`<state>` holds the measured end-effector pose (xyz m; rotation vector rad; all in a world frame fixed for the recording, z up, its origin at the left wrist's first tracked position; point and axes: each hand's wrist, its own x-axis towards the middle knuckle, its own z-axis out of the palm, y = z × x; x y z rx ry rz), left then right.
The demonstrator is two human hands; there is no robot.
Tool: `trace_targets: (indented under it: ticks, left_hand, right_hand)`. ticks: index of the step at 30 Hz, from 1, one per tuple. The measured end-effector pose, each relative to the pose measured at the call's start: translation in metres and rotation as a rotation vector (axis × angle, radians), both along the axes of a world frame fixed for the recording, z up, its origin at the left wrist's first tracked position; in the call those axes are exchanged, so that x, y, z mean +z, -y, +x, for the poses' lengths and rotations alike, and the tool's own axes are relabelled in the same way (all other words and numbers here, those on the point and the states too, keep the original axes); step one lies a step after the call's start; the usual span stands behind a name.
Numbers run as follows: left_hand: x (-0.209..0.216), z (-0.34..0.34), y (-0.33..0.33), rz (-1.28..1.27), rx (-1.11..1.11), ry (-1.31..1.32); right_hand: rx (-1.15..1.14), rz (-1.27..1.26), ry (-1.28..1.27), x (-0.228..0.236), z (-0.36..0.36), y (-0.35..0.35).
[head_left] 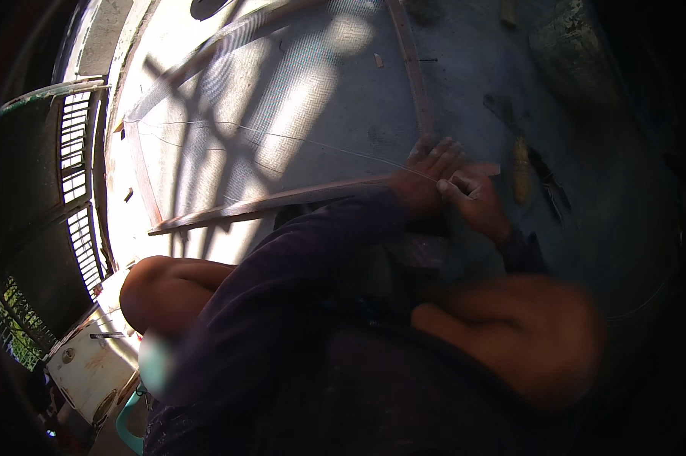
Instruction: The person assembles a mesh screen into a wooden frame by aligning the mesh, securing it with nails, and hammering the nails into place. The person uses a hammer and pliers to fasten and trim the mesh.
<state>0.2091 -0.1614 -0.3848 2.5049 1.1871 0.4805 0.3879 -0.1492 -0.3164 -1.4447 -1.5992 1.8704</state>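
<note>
Wooden frame (pixel 312 194) with mesh (pixel 282 99): on the floor (pixel 472 68), extending forward and left of the hands. Left hand (pixel 432 173) overlies its near right corner; grip cannot be determined. Right hand (pixel 476 199), immediately beside, pinches a thin strand (pixel 312 140) crossing the mesh.

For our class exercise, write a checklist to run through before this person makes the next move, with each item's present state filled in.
1. Left hand at the wooden frame: ok, it is by the corner nearest the body.
2. Right hand close to the left: ok, side by side.
3. Thin strand gripped firmly: cannot tell; it runs to the hands, but the hold is unclear.
4. Mesh evenly lit: not ok, bright patches and dark shadows cross it.
5. Yellow-handled tool off the frame: ok, lying to its right.
</note>
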Motion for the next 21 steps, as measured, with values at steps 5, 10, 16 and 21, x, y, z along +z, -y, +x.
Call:
trace_targets:
  ticks: [5,10,16,21]
  left_hand:
    - [0.013,-0.062,0.025,-0.011,-0.038,-0.178]
    - [-0.018,-0.085,0.025,0.040,0.004,-0.073]
    - [-0.030,-0.085,0.029,0.104,-0.048,-0.076]
    - [-0.031,-0.087,0.030,0.125,-0.078,-0.085]
  right_hand:
    - [-0.008,0.050,-0.061,-0.007,0.002,0.001]
    - [-0.099,0.115,-0.028,-0.024,0.005,0.009]
    - [-0.172,0.168,-0.041,-0.046,0.012,0.016]
    - [-0.188,0.177,0.011,-0.054,0.017,0.021]
